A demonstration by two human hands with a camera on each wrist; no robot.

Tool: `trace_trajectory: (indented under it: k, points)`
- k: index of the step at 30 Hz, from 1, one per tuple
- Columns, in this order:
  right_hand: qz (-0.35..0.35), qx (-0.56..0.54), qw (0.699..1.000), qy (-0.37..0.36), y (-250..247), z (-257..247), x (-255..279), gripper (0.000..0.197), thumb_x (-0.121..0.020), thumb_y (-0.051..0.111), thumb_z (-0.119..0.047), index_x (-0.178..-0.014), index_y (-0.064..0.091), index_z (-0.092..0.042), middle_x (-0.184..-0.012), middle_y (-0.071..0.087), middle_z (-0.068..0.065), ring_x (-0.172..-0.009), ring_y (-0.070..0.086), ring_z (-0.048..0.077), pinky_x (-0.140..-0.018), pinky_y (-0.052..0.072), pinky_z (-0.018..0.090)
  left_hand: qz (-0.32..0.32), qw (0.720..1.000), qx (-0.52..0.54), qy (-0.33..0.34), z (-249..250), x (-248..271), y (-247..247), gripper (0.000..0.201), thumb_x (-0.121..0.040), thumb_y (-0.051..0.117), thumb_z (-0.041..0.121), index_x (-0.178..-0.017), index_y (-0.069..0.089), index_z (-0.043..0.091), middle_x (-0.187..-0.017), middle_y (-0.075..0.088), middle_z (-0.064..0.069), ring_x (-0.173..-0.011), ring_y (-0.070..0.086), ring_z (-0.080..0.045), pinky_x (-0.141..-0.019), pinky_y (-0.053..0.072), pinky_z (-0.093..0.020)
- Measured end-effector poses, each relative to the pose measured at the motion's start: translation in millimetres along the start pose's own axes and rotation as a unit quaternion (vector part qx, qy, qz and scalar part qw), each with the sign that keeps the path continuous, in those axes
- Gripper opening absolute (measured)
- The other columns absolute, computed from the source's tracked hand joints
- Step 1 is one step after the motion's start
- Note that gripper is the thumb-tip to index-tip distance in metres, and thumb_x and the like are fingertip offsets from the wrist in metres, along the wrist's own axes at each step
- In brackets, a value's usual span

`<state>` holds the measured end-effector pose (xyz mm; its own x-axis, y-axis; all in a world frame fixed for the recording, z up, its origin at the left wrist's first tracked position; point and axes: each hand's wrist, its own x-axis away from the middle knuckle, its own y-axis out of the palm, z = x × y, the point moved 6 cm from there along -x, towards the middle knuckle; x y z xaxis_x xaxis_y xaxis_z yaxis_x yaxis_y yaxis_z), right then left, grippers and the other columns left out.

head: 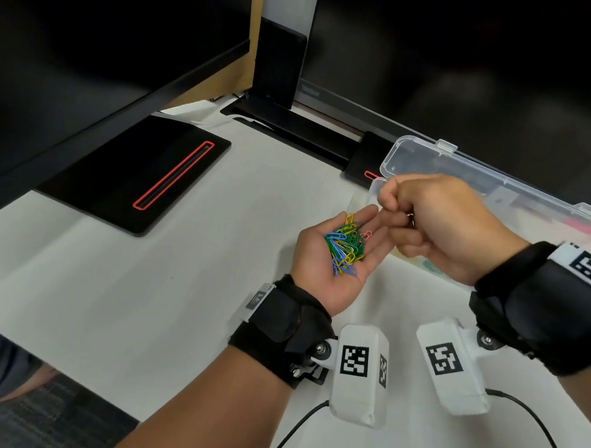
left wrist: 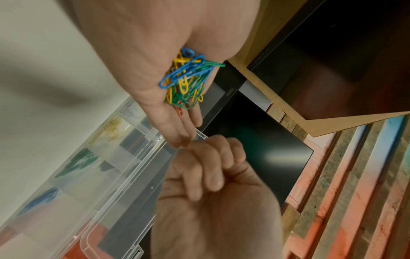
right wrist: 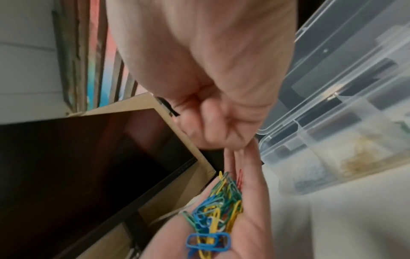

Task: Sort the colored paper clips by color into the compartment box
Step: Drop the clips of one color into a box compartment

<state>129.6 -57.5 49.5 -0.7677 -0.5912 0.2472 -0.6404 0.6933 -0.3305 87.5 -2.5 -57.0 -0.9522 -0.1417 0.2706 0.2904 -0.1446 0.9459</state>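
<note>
Yellow clips [left wrist: 111,128] in the box [left wrist: 133,168] show only from the wrists.

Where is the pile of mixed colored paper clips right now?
In the head view, the paper clips lie in the upturned palm of the left hand, just left of the clear compartment box.
</note>
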Motion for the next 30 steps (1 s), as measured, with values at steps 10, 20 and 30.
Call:
trace_trajectory:
  k: [10,20,30]
  points:
    - [-0.038,0.522,0.830,-0.192,30,-6,-4,0.013,-0.083,0.067,-0.035,-0.092,0.075,-0.041,-0.079,0.072,-0.012,-0.078,0.064,0.010,-0.070,0.056,0.035,0.030,0.999,-0.030,0.000,-2,-3,-10,0.048,-0.097,0.033,0.011,-0.071,0.073,0.002,-0.074,0.069,-0.010,-0.066,0.070,-0.021,-0.062,0.059,-0.027]
    - [0.010,0.367,0.918,-0.151,14,-4,-8,0.010,-0.086,0.065,-0.024,-0.080,0.073,-0.022,-0.057,0.063,-0.010,-0.055,0.057,-0.001,-0.053,0.043,0.013,-0.006,1.000,0.008,0.017,1,-3,-2,0.040,-0.097,0.033,0.012,-0.087,0.071,0.004,-0.084,0.072,-0.012,-0.073,0.070,-0.022,-0.073,0.058,-0.034]
    - [-0.062,-0.172,0.981,0.066,-5,23,4,0.039,-0.093,0.037,-0.030,-0.056,0.029,-0.022,-0.050,0.014,-0.006,-0.044,0.006,0.012,-0.044,0.006,0.022,-0.016,0.997,0.069,0.004,8,-3,1,0.036,-0.101,0.036,0.015,-0.101,0.062,-0.009,-0.100,0.068,-0.026,-0.089,0.067,-0.038,-0.088,0.051,-0.049]
